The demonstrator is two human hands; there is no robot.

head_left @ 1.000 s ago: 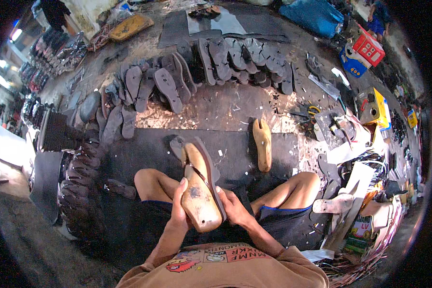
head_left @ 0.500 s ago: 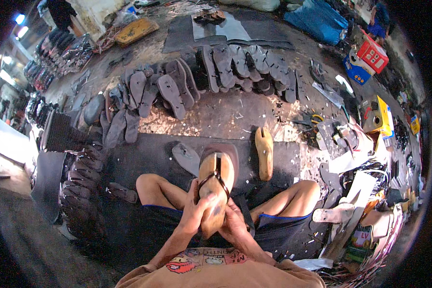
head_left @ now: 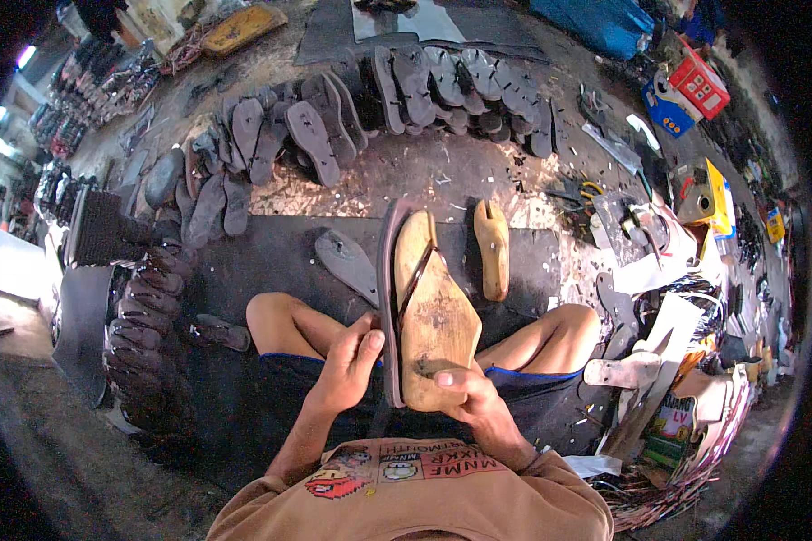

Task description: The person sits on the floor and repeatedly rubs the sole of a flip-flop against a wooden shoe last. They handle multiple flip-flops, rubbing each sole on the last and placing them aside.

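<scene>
A wooden shoe last [head_left: 439,334] sits on a flip-flop [head_left: 389,307] with a dark purplish sole, its thin brown strap crossing the last's front part. Both are held upright before my lap, tilted so the sole's left edge shows. My right hand [head_left: 472,394] grips the last at its heel end, thumb on top. At the sole's left edge, my left hand [head_left: 347,365] is closed against it with the thumb up; some of its fingertips are hidden. A second wooden last [head_left: 492,252] lies on the dark mat to the right, and a loose grey sole [head_left: 347,261] lies to the left.
Rows of grey flip-flop soles [head_left: 311,140] stretch across the far side. Dark sandals [head_left: 144,329] are stacked at my left. To the right are pliers [head_left: 577,192], a yellow box [head_left: 720,207], scraps and a pale sole [head_left: 622,371]. A red box [head_left: 697,84] stands farther back.
The last and flip-flop have turned, showing the sole's left edge. My right hand has come onto the last's heel, and my left hand has shifted from the last to the sole's edge.
</scene>
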